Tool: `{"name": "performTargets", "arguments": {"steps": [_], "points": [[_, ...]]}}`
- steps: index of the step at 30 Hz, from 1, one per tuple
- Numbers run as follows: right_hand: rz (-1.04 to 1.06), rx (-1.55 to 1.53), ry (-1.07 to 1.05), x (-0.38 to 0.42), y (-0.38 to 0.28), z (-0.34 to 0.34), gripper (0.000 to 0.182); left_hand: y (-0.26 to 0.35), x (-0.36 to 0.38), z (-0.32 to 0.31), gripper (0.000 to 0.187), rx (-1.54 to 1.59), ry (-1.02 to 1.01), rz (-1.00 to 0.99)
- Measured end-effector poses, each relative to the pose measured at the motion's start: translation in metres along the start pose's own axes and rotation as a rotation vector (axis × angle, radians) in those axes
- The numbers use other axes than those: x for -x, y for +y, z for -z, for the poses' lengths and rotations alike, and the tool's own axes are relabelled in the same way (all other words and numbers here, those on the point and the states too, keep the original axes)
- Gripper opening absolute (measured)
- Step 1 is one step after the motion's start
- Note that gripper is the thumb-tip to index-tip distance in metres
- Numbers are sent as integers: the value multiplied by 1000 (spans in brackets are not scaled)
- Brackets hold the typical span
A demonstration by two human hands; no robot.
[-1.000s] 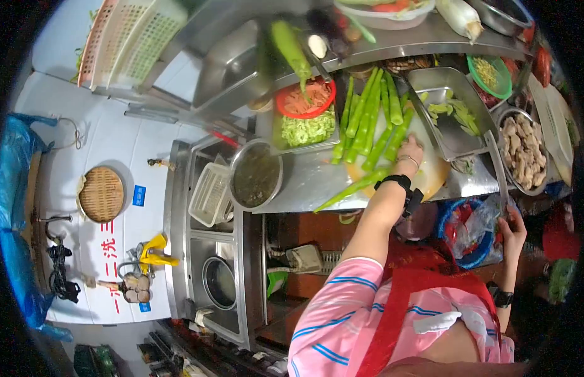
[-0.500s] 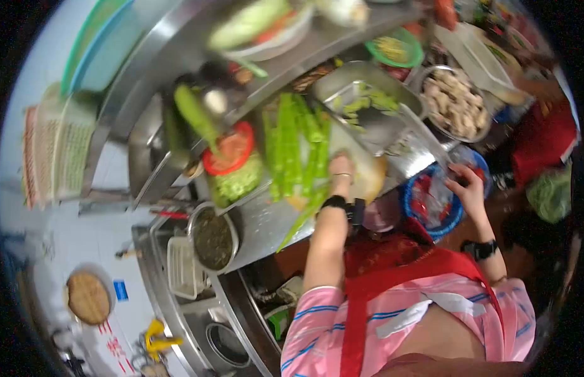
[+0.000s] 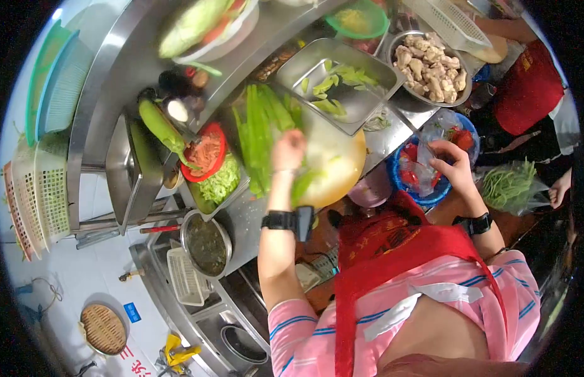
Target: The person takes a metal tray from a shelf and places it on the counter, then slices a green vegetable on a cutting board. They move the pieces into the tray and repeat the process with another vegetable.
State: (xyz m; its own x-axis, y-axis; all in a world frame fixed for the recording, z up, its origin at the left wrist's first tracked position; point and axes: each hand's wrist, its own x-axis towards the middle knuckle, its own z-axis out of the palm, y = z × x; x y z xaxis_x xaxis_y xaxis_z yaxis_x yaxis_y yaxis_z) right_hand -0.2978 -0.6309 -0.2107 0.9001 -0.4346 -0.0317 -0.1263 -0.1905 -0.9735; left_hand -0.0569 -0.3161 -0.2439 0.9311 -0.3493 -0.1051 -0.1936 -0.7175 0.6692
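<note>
Long green stalks (image 3: pixel 253 138), celery-like, lie side by side across the left part of a round cutting board (image 3: pixel 335 160). My left hand (image 3: pixel 288 152), slightly blurred, is curled over the stalks at their right side. Over the blue basket's near edge, my right hand (image 3: pixel 454 164) is closed on what looks like a knife (image 3: pixel 410 124); its handle is hidden in the fingers and the blade shows only narrowly. Behind the board, a steel tray (image 3: pixel 374 118) holds slant-cut green pieces (image 3: pixel 333 81).
A blue basket (image 3: pixel 448 196) with plastic bags and red items stands below my right hand. Chicken pieces (image 3: pixel 430 66) fill a steel bowl at the back right. Left of the board are shredded greens (image 3: pixel 220 179) and a red bowl (image 3: pixel 223 151). Another person's hand (image 3: pixel 560 190) is at far right.
My left hand has moved left from the board onto the stalks. My right hand stays over the basket area, slightly higher and further left. The whole view has shifted.
</note>
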Motion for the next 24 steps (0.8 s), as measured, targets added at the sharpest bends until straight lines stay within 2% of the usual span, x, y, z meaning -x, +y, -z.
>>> {"name": "performTargets", "arguments": {"steps": [2, 3, 4, 5, 7, 10, 11, 13, 14, 16, 17, 18, 20, 22, 24], "points": [[-18, -10, -141, 2, -7, -2, 34, 1, 34, -26, 13, -377, -210, -9], [98, 36, -180, 1, -5, -5, 34, -12, 48, -45, 13, -613, -141, -214], [100, 35, -184, -1, -7, -8, 34, -28, 55, -62, 14, -844, -68, -423], [114, 84, -218, -1, -11, -12, 34, -33, 57, -70, 14, -842, -68, -419], [171, 173, -247, -1, -19, -19, 33, -43, 58, -82, 12, -832, 65, -597], [160, 168, -244, -3, -20, -24, 34, -47, 47, -81, 11, -803, 112, -661], [149, 154, -222, -3, -23, -25, 33, -47, 45, -80, 11, -804, 118, -661], [91, 123, -187, -3, -22, -26, 32, -46, 41, -77, 6, -684, 4, -686], [27, 91, -152, -3, -19, -26, 31, -40, 39, -71, 6, -687, 7, -688], [90, 80, -108, -6, -12, -25, 28, -10, 33, -53, 7, -472, 0, -519], [34, 19, -94, -7, -5, -23, 26, 8, 32, -40, 20, -229, 193, -454], [-27, -42, -82, -4, -1, -23, 24, 18, 25, -26, 33, -66, 338, -476], [-57, -66, -84, -1, -14, -25, 20, 51, 35, 15, 34, 243, 390, -303], [35, 82, -209, -3, -18, -27, 22, 30, 47, 31, 31, 300, 386, -186], [168, 208, -277, -8, -17, -37, 24, -11, 68, 21, 28, 218, 320, -48]]}}
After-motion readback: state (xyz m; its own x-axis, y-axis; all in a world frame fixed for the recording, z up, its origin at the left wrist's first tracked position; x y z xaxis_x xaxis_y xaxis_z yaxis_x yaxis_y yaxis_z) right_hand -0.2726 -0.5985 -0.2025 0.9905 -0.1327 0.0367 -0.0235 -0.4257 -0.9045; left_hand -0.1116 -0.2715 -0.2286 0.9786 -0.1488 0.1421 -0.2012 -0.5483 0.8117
